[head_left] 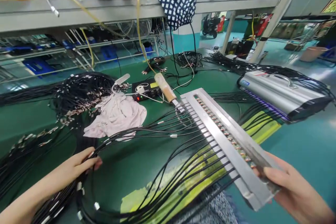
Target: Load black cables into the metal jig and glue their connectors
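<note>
My right hand (291, 185) grips the near right end of a long metal clamping fixture (217, 126), thumb on top. Black cables (183, 178) run side by side out of its left edge, and small copper-coloured cable ends show in its central slot. At the left, my left hand (85, 162) is closed around the bundle of these black cables, which loops toward the table's near edge. Small white tags sit on some of the cables. Beyond the fixture's far end lies a soldering iron (166, 87) with a tan grip, its tip hidden behind cables.
A silver lamp housing (283, 91) with a violet glow stands at the right over more cables. A pink cloth (120, 113), a black control box (147, 89) and a large cable heap (84, 92) lie on the green table (115, 171). A shelf (110, 8) spans the back.
</note>
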### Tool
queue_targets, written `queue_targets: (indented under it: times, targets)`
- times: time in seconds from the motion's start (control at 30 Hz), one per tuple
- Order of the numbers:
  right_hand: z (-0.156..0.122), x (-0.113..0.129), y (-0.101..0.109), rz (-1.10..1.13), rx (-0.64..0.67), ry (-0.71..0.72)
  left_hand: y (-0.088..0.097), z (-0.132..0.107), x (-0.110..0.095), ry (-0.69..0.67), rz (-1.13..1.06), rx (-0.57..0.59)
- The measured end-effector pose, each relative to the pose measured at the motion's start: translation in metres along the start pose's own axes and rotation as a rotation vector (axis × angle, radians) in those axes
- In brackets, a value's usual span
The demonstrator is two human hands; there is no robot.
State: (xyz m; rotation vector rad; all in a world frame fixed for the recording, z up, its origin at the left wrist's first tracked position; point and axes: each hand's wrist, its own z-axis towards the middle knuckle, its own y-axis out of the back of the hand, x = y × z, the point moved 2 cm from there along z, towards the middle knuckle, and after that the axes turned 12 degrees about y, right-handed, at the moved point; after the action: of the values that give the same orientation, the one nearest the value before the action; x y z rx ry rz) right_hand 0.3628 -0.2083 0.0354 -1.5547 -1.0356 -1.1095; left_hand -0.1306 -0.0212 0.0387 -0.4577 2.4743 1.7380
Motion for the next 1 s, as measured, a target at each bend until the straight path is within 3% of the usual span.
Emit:
queue_targets:
  times: [0.07,0.1,0.2,0.27,0.4,0.5,0.6,0.7,0.83,1.0]
  targets:
    - [0.011,0.008,0.032,-0.027,-0.073,0.017,0.016,-0.002,-0.041,0.0,-0.277,0.243]
    - [0.019,0.014,0.046,-0.044,-0.115,0.034,0.025,-0.001,-0.064,-0.025,-0.363,0.302]
    - [0.059,0.032,0.081,-0.078,-0.225,0.1,0.056,0.021,-0.143,-0.104,-0.485,0.231]
    - [0.097,0.042,0.098,-0.067,-0.271,0.144,0.071,0.046,-0.199,-0.097,-0.535,0.099]
    - [0.184,0.058,0.12,-0.128,-0.3,0.117,0.078,0.104,-0.301,-0.141,-0.532,-0.02]
    - [0.245,0.07,0.128,-0.187,-0.333,0.133,0.075,0.145,-0.352,-0.159,-0.514,-0.088]
    - [0.295,0.075,0.136,-0.271,-0.365,0.133,0.07,0.185,-0.382,-0.156,-0.494,-0.129]
    - [0.335,0.074,0.143,-0.391,-0.39,0.116,0.065,0.222,-0.397,-0.139,-0.476,-0.161]
    - [0.376,0.07,0.151,-0.607,-0.422,0.077,0.053,0.261,-0.404,-0.134,-0.446,-0.193]
    - [0.403,0.061,0.158,-0.975,-0.505,0.028,0.033,0.282,-0.398,-0.137,-0.356,-0.21]
